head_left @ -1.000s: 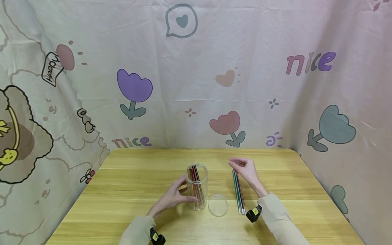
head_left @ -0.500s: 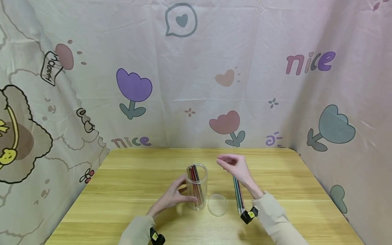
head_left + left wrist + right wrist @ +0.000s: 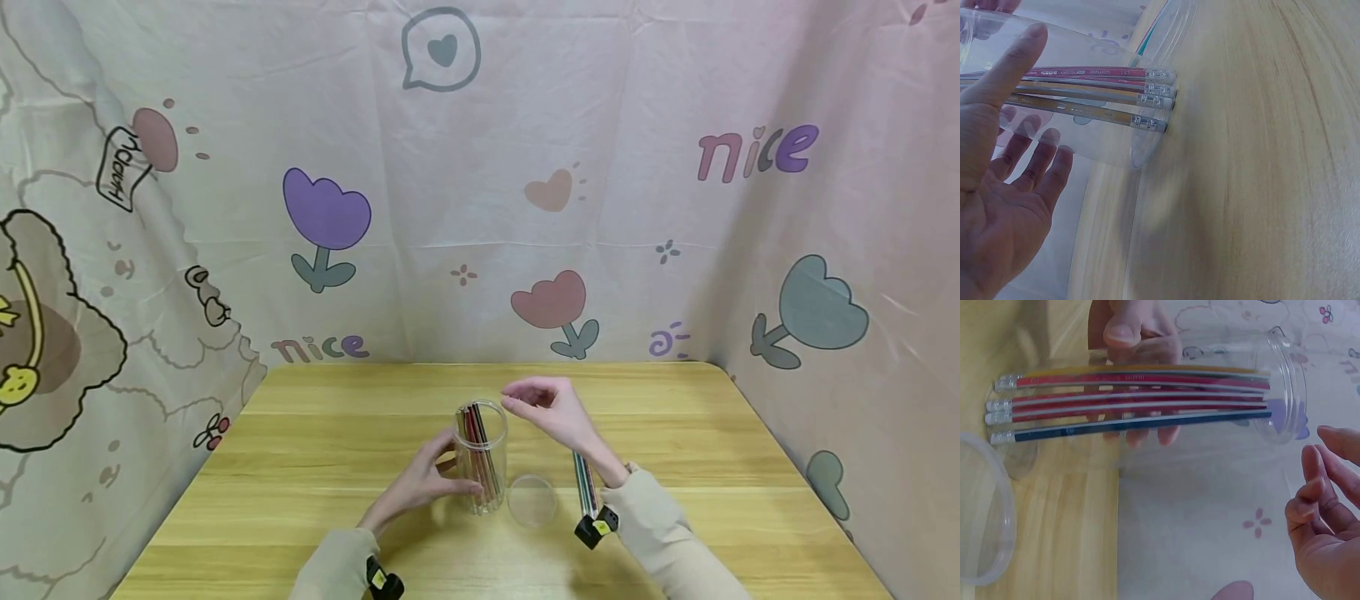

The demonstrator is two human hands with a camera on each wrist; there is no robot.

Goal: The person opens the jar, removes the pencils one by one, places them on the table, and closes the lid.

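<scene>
Soft, even light fills the head view, with a grey shadow down the right of the backdrop [image 3: 450, 200] and glints on the clear jar [image 3: 497, 467]. Both wrist views look dimmer and hazier; pale sheen whitens the table [image 3: 1304, 231] at the left one's lower right.

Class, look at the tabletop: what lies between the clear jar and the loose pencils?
A clear round lid lies between the jar and the loose pencils, as the head view shows.

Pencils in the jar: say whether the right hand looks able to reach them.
Probably yes: the right hand is near the open top of the jar, and the lid lies on the table, leaving the pencils uncovered.
</scene>
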